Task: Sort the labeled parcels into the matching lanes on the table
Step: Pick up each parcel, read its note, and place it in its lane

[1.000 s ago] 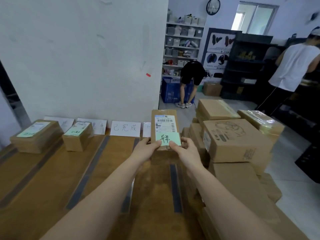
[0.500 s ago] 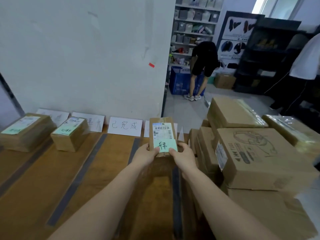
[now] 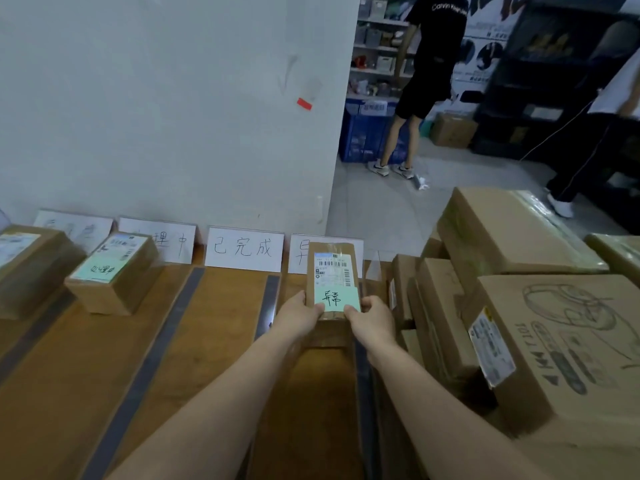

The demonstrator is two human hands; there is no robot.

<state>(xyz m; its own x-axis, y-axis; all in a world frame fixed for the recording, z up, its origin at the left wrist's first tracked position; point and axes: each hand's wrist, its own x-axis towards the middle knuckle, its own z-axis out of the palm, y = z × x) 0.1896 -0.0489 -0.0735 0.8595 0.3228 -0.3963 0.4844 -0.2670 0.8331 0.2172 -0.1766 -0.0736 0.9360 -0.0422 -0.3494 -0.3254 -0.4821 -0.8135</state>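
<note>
Left hand (image 3: 297,317) and right hand (image 3: 373,320) each grip a near corner of one flat brown parcel (image 3: 329,252), just right of frame centre. The thumbs are pressed on top at the lower corners of its green note (image 3: 336,298); the fingers curl round the sides and under, out of sight. A white shipping label (image 3: 331,270) sits above the note. The parcel lies lengthwise over the rightmost lane of the table (image 3: 225,341), between a grey tape strip (image 3: 267,306) and a darker strip (image 3: 362,375). Contact with the table surface: cannot tell. Its far end covers part of a white sign card (image 3: 298,252); the next card (image 3: 244,249) to the left is fully readable. Left of frame: a small parcel (image 3: 114,275) with its own green note, and another parcel (image 3: 29,268) at the edge. Right of frame: stacked cartons (image 3: 540,341) just beside the table.
</note>
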